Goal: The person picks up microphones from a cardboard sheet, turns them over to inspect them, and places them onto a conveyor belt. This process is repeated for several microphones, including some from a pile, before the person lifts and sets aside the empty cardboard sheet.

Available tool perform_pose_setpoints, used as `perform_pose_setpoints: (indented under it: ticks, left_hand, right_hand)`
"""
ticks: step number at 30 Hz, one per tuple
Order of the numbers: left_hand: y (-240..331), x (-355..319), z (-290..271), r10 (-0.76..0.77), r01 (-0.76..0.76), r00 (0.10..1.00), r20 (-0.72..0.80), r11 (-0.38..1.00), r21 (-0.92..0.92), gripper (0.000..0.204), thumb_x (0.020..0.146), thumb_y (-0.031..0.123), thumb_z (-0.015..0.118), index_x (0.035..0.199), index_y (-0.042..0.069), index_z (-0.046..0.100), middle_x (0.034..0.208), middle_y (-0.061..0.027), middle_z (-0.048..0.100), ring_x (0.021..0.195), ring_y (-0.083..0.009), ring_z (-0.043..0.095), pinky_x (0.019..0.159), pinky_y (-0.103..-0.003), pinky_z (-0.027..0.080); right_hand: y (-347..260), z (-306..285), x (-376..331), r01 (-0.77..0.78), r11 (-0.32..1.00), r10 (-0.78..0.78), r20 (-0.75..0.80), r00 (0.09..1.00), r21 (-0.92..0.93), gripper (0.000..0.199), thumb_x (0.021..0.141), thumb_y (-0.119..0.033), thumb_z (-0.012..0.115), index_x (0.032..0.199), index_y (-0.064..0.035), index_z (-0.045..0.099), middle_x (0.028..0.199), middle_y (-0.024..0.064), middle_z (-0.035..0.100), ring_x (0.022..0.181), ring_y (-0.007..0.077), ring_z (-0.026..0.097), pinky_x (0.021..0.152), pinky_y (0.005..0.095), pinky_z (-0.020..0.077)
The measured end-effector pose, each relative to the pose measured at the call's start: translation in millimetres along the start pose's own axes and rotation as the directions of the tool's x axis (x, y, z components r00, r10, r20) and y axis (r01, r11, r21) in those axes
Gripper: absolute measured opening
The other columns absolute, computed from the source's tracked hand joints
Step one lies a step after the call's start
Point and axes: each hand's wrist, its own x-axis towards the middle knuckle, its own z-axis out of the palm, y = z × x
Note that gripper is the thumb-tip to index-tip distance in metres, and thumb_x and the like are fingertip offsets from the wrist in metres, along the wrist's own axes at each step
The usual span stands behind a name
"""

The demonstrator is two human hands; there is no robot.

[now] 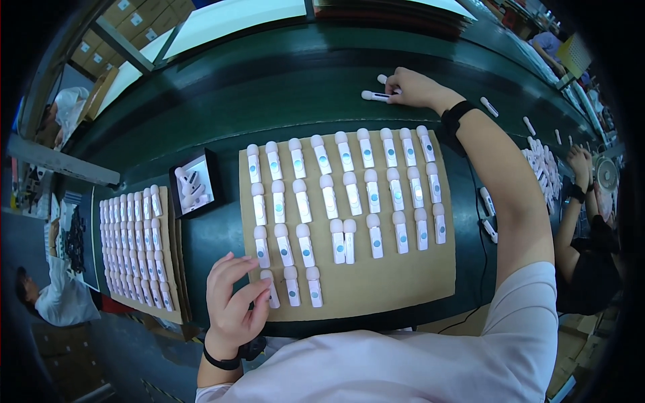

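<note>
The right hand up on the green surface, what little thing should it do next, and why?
I'd probably have the right hand lift the nearer white stick off the green surface toward the cardboard sheet. Its fingertips are at that stick's end, and the cardboard's front row has just three sticks, fewer than the rows behind it.

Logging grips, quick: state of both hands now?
Left hand: loosely open, beside a white, round-headed stick device; contact unclear.
Right hand: seemingly closed on another white, round-headed device.
</note>
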Motion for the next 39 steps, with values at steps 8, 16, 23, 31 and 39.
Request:
perform_pose_setpoints:
  ticks: [8,16,23,31,39]
  left_hand:
    - [4.0,2.6,-4.0,0.046,-0.046,0.999,-0.002,0.995,-0.087,0.015,0.074,0.003,0.066,0.089,0.003,0.064,0.107,-0.0178,0.061,0.101,-0.0364,0.059,0.096,-0.052,0.045]
    - [27.6,20.8,7.3,0.103,-0.102,0.995,-0.012,0.958,-0.268,0.029,0.067,0.004,0.072,0.096,0.006,0.068,0.112,-0.0144,0.062,0.095,-0.0333,0.061,0.083,-0.043,0.049]
    - [39.7,11.3,28.2,0.32,-0.254,0.939,0.125,0.892,-0.375,0.031,0.065,0.006,0.078,0.094,0.005,0.067,0.095,-0.0114,0.066,0.082,-0.0284,0.064,0.072,-0.035,0.051]
    - [39.4,-13.2,18.6,0.0,0.047,0.997,0.074,0.769,-0.637,0.029,0.069,-0.002,0.076,0.096,0.003,0.068,0.086,-0.011,0.068,0.073,-0.0247,0.066,0.064,-0.032,0.051]
    - [37.1,-27.9,19.8,-0.31,0.428,0.893,0.326,0.363,-0.827,0.024,0.076,-0.008,0.071,0.1,-0.003,0.066,0.093,-0.0113,0.07,0.082,-0.0176,0.069,0.074,-0.029,0.055]
  right_hand:
    - [-20.2,-33.6,-64.7,0.164,0.986,-0.154,-0.242,0.958,0.023,0.016,0.086,-0.016,0.067,0.096,-0.0042,0.064,0.101,0.0107,0.053,0.087,0.0244,0.055,0.078,0.0314,0.0469]
    - [-135.3,-34.9,-222.6,0.466,0.849,-0.412,-0.237,0.88,0.251,0.023,0.075,-0.005,0.074,0.096,-0.0041,0.063,0.1,0.0106,0.053,0.088,0.0247,0.057,0.075,0.0312,0.0478]
    - [-193.5,10.9,-273.3,0.453,0.683,-0.401,-0.225,0.888,0.573,0.021,0.075,-0.002,0.074,0.094,-0.0061,0.065,0.105,0.0129,0.055,0.089,0.0253,0.059,0.075,0.032,0.0481]
    - [-203.1,52.8,-300.0,0.209,0.343,0.015,-0.228,0.974,0.916,0.022,0.079,0.005,0.066,0.099,-0.0001,0.061,0.102,0.0121,0.06,0.092,0.0199,0.06,0.077,0.0314,0.047]
    - [-203.0,68.6,-304.9,0.288,0.357,-0.003,-0.307,0.952,0.889,0.027,0.079,0.009,0.063,0.105,0.0041,0.059,0.1,0.0121,0.062,0.087,0.0187,0.059,0.077,0.029,0.0456]
